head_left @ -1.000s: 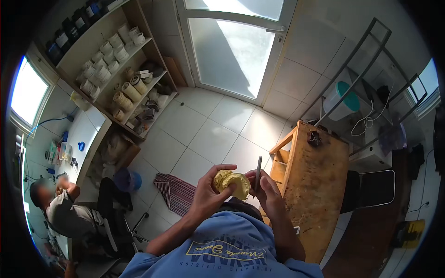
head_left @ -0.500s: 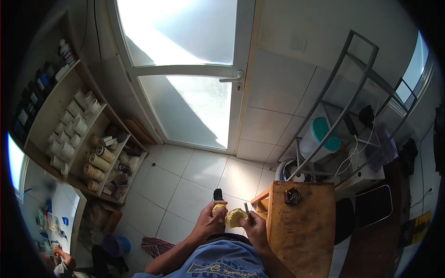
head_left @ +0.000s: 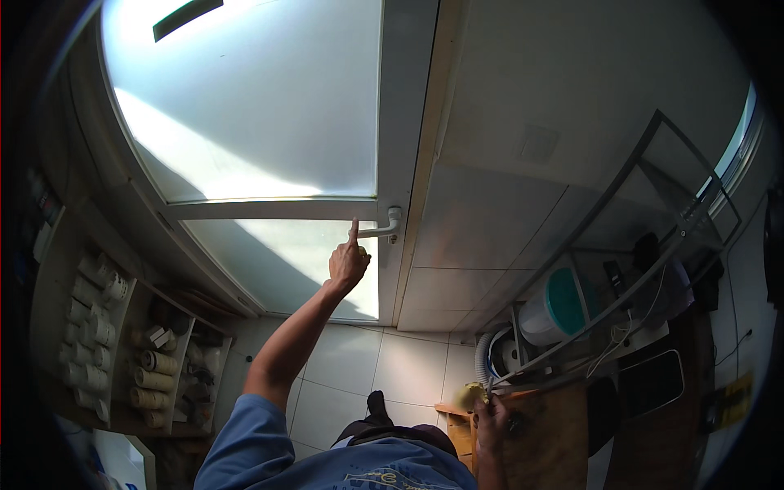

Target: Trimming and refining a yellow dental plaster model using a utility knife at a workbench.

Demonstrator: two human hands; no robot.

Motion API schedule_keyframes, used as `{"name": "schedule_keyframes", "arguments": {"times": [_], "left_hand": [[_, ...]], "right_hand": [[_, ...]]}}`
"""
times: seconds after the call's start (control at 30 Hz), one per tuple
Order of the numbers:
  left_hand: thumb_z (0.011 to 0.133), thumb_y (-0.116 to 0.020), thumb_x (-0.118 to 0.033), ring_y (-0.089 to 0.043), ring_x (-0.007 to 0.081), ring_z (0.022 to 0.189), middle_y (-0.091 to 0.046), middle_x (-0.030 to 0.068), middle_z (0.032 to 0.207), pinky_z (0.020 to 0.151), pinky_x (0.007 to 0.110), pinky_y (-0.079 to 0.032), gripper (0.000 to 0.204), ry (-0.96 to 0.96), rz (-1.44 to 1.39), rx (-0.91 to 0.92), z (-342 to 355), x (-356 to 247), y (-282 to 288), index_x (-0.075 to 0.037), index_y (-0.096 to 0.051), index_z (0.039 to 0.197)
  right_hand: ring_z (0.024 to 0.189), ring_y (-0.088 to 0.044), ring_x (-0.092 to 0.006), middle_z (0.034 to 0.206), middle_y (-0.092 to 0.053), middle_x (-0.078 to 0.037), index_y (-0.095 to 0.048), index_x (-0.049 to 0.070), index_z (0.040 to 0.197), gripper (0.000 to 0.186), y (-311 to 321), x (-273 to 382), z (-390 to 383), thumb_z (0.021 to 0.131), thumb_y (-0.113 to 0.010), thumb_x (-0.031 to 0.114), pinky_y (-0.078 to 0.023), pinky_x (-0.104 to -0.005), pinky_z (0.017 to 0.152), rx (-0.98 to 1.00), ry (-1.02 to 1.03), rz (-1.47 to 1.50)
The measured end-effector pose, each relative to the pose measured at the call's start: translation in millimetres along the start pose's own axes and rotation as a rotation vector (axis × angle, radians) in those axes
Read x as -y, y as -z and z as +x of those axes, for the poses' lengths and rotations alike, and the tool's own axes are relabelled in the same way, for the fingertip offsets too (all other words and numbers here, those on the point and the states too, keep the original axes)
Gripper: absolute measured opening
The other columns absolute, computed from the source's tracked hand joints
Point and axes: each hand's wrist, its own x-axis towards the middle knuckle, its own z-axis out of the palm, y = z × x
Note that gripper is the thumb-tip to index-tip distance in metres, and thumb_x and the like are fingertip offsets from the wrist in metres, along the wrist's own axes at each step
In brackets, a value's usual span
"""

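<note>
My left hand reaches up to the white door handle. Its index finger is stretched out at the handle's free end, while the other fingers are curled round a yellow dental cast, of which only a small bit shows. Low on the right, my right hand grips another yellow dental cast, horseshoe-shaped and slightly blurred. A thin grey tool sticks up from the same hand; its kind cannot be made out. The frosted glass door stands closed ahead of me.
At the left, a shelf unit holds white tubs and yellowish cylinders. To the right are a grey metal rack, a white bucket with a teal lid and a wooden table beside my right hand.
I have come closer to the door. My left hand has risen from in front of my body to the handle, and my right hand has moved right and lower, still holding its cast.
</note>
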Motion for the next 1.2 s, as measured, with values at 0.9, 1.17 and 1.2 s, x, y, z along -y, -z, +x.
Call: {"name": "schedule_keyframes", "arguments": {"times": [0.9, 1.17, 1.2], "left_hand": [[0.076, -0.072, -0.012, -0.063, 0.0363, 0.069, -0.064, 0.0135, 0.076, 0.063, 0.045, -0.049, 0.054, 0.272, -0.048, 0.113, -102.2, -21.9, 32.8, -0.010, -0.043, 0.122], [0.077, -0.068, -0.009, -0.059, 0.0261, 0.059, -0.063, 0.0097, 0.075, 0.055, 0.039, -0.047, 0.027, 0.027, 0.200, -0.191, -213.6, 13.7, 25.5, -0.003, -0.053, 0.099], [0.079, -0.065, -0.009, -0.056, 0.0218, 0.055, -0.061, 0.0064, 0.072, 0.052, 0.036, -0.045, 0.016, -0.037, 0.280, -0.348, -224.0, 15.7, 20.4, -0.004, -0.054, 0.089]], "right_hand": [[0.055, -0.040, -0.0079, 0.057, -0.047, 0.000, -0.063, -0.001, 0.083, 0.029, -115.9, 73.0, 292.2, 0.080, -0.070, 0.027, -0.036, -0.0270, 0.052, 0.584, 0.192, -0.574], [0.056, -0.037, -0.0065, 0.058, -0.043, 0.002, -0.061, -0.002, 0.082, 0.028, -138.2, 59.9, 327.3, 0.081, -0.071, 0.024, -0.033, -0.0267, 0.050, 0.851, 0.252, -0.683], [0.056, -0.037, -0.0065, 0.058, -0.043, 0.002, -0.061, -0.002, 0.082, 0.028, -140.8, 51.1, 330.6, 0.081, -0.071, 0.024, -0.033, -0.0267, 0.050, 0.878, 0.251, -0.688]]}}
